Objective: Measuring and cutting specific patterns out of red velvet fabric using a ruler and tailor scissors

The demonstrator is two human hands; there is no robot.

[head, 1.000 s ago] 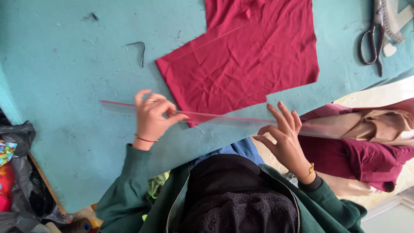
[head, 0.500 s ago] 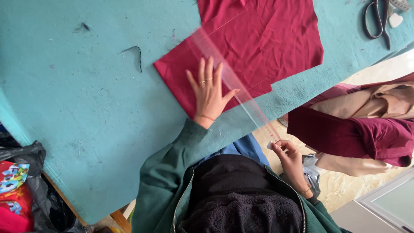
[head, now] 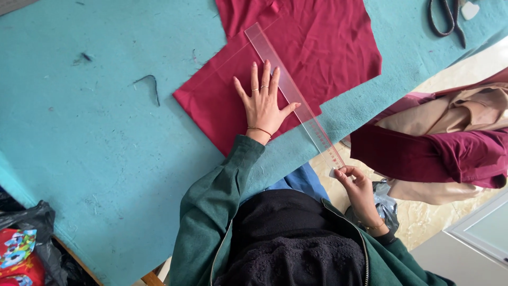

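A dark red piece of fabric (head: 312,53) lies spread on the teal table (head: 95,137). My left hand (head: 263,103) rests flat on it, fingers apart, its thumb against a long clear plastic ruler (head: 288,90). The ruler runs diagonally across the cloth and out past the table's edge. My right hand (head: 353,179) pinches the ruler's near end, off the table.
Black-handled scissors (head: 447,18) and a small white chalk piece (head: 469,9) lie at the table's far right. A heap of maroon and beige cloth (head: 450,143) sits to the right, below the table. A black bag (head: 37,233) with colourful scraps is at lower left. Loose dark threads (head: 151,85) lie on the table.
The ruler has swung from lying along the table's edge to a diagonal across the red fabric. My left hand moved onto the cloth and flattened; my right hand slid to the ruler's near end.
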